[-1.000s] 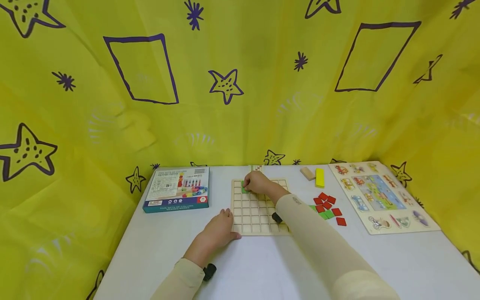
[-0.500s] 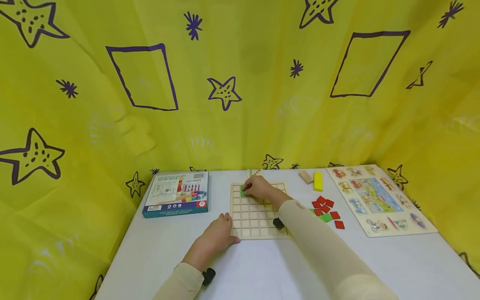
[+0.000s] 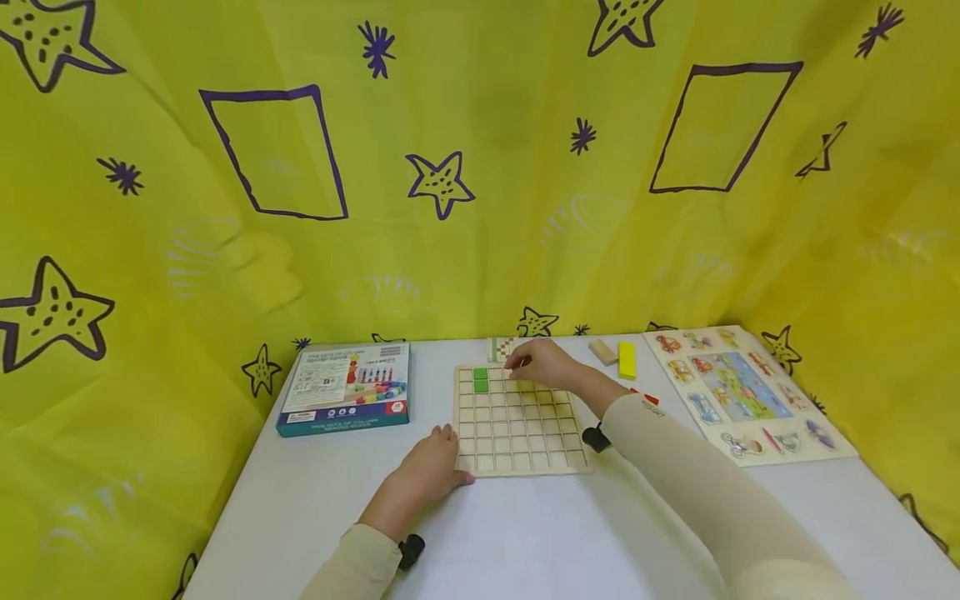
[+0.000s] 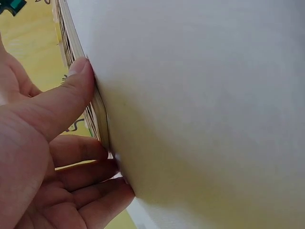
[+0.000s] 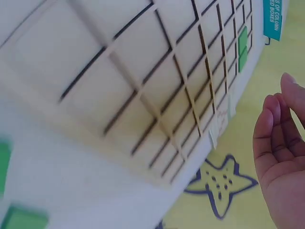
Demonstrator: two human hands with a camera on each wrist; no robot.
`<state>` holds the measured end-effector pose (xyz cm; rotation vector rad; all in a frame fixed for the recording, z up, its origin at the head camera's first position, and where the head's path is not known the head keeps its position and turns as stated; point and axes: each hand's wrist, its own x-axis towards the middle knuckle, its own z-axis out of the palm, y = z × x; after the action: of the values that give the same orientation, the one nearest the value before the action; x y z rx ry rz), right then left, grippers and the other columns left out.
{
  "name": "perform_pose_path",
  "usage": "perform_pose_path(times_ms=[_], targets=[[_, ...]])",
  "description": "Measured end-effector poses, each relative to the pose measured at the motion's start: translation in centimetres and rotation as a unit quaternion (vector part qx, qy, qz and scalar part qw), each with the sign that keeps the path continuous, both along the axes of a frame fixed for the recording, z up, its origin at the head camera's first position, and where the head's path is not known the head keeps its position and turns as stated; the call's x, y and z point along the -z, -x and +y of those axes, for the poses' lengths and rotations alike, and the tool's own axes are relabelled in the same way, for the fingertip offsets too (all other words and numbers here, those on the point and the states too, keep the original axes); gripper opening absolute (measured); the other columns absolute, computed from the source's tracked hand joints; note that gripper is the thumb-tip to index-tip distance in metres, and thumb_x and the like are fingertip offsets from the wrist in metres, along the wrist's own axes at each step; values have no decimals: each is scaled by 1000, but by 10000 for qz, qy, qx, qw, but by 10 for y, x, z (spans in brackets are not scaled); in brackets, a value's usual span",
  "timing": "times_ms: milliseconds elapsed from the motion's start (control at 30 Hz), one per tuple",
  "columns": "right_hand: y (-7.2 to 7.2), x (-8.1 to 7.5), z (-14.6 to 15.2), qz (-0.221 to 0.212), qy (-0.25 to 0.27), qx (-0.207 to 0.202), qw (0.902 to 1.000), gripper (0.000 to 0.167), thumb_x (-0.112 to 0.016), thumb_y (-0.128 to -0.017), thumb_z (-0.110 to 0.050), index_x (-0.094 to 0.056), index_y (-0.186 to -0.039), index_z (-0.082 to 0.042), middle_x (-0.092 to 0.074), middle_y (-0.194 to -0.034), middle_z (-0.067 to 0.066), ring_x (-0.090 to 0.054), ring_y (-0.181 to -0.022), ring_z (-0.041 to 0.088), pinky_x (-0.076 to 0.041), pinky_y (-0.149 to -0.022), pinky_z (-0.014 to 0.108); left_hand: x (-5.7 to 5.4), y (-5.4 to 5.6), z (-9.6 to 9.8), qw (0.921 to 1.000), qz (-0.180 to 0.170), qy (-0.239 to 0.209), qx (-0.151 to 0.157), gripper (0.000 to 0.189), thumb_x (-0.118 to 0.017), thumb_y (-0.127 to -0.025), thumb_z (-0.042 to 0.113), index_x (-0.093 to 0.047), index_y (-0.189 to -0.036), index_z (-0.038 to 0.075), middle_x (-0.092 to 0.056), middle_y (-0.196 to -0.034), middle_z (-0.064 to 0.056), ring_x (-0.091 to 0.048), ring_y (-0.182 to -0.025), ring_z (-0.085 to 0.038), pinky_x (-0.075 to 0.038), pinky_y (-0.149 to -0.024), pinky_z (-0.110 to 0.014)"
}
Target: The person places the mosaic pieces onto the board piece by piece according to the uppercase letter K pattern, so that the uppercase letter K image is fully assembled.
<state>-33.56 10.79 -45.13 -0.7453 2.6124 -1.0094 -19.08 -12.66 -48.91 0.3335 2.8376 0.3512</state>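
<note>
A wooden grid board lies on the white table, with two green square tiles in neighbouring cells near its far left corner. At the board's near left corner, my left hand grips it, thumb on the front edge and fingers along the left side. The left wrist view shows this thumb pressed to the edge. My right hand hovers over the board's far edge, right of the green tiles. Its fingers are loosely bent with nothing between them, as the right wrist view shows.
A patterned card lies behind the board. To the right are a yellow block, a plain wooden block and a picture puzzle. Red tiles are mostly hidden by my right sleeve. A boxed toy lies left.
My right hand has let go of the green tile at the upper left cells and moved right, uncovering two green tiles. My left hand has stayed at the board's corner.
</note>
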Motion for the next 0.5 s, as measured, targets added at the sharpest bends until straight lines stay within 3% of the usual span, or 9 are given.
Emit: perform_pose_path(times_ms=[233,500], targets=[[-15,-14,37,66,-262,120,9996,16,-71,-95,-11,-75,-109,-4,-70,-98,0,-62,-87,17,-54,-74,32,-2,0,1,10000,9,-18,64,85,-78,-88,39,-43,-144,-13,-43,-151,-27,-41,-140,-41,-39,-112,-48],[-32,-2,72,-265,-234,380,9987,13,-72,-94,-7,-75,-106,-2,-70,-97,2,-59,-88,20,-53,-77,31,-2,-1,1,10000,-58,-71,24,85,-78,-88,38,-41,-145,-14,-41,-152,-28,-39,-140,-43,-38,-112,-49]])
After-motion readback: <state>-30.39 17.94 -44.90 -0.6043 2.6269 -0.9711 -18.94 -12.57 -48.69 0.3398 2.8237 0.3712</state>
